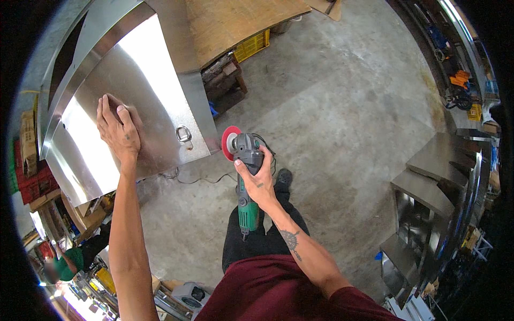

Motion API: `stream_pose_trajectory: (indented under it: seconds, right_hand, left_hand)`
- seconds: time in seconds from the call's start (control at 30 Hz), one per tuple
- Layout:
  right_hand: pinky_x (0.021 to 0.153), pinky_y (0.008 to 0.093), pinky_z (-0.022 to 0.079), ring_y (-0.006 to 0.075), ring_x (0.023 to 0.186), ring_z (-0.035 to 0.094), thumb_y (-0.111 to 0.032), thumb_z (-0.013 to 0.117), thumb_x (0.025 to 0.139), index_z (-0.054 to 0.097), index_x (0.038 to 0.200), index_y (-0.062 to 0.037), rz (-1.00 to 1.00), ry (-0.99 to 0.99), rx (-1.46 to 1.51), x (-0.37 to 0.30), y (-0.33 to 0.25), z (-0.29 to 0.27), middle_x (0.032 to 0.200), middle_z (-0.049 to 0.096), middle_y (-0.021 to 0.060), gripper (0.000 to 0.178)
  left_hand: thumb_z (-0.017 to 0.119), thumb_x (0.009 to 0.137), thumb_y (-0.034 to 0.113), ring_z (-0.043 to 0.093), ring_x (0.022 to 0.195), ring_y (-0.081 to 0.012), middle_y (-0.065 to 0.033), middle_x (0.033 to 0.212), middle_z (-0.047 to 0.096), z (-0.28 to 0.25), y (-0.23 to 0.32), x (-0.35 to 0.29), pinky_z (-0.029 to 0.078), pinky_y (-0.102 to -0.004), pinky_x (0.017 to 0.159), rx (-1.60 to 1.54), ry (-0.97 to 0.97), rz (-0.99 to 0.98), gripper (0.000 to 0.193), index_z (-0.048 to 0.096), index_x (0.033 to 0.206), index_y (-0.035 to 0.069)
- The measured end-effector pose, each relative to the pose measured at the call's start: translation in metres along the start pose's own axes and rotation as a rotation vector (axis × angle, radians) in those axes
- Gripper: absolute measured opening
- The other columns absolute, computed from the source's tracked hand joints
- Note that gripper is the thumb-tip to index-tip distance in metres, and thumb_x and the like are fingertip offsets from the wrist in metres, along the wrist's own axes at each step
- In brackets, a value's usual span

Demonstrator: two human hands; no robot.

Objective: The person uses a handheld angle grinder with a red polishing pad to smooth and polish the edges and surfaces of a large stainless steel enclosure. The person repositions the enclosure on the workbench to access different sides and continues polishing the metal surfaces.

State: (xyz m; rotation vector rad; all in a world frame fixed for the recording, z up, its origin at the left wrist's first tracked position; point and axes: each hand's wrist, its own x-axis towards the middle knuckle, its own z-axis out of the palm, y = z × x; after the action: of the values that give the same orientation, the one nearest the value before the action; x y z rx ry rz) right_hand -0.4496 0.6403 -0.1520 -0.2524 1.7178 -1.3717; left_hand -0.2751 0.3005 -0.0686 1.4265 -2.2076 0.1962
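My left hand (119, 125) lies on a shiny sheet-metal panel (155, 101), its fingers stretched out over the surface. A small ring-shaped metal fitting (183, 134) sits near the panel's lower right corner. In my right hand (259, 179) is a green and black angle grinder (248, 211), gripped around its dark head end. The grinder's red disc (230, 143) faces the panel's right edge and stands a little apart from it. A dark cord (206, 181) runs across the floor behind the tool toward the panel. Whether the disc is spinning cannot be told.
A wooden board (241, 24) lies beyond the panel, above a yellow crate (251, 46). Bent metal parts (428, 182) are stacked at the right. Red crates (37, 184) stand at the left. Another person in a green shirt (73, 259) is at the lower left.
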Motion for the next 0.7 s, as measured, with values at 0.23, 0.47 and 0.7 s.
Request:
stream_pose_trajectory:
  seconds: [0.23,0.47,0.7]
  right_hand:
    - [0.098,0.0433,0.058,0.0298,0.116,0.071,-0.052,0.081,0.102,0.025,0.166,-0.0036,0.028,-0.027,0.010,0.006,0.002,-0.003,0.138,0.062,0.0247,0.097]
    - [0.094,0.0446,0.060,0.0308,0.111,0.073,-0.053,0.080,0.102,0.025,0.166,-0.0043,0.006,-0.002,-0.036,0.009,0.010,0.002,0.134,0.065,0.0258,0.097]
    - [0.095,0.0430,0.060,0.0305,0.112,0.073,-0.050,0.081,0.102,0.025,0.166,-0.0042,0.034,-0.002,0.011,0.010,0.011,0.003,0.132,0.066,0.0247,0.096]
  left_hand:
    - [0.044,0.116,0.041,0.039,0.160,-0.0428,-0.0216,0.174,0.044,0.000,0.003,-0.001,0.028,-0.0559,0.133,0.000,0.017,0.015,0.063,0.045,0.169,0.007]
    - [0.040,0.113,0.046,0.037,0.162,-0.0405,-0.0192,0.176,0.040,0.003,0.000,-0.002,0.026,-0.0582,0.134,-0.004,0.012,0.010,0.067,0.043,0.171,0.012]
    - [0.040,0.113,0.047,0.035,0.163,-0.0402,-0.0180,0.176,0.039,0.008,0.001,-0.003,0.025,-0.0581,0.134,0.001,-0.002,-0.007,0.068,0.043,0.172,0.013]
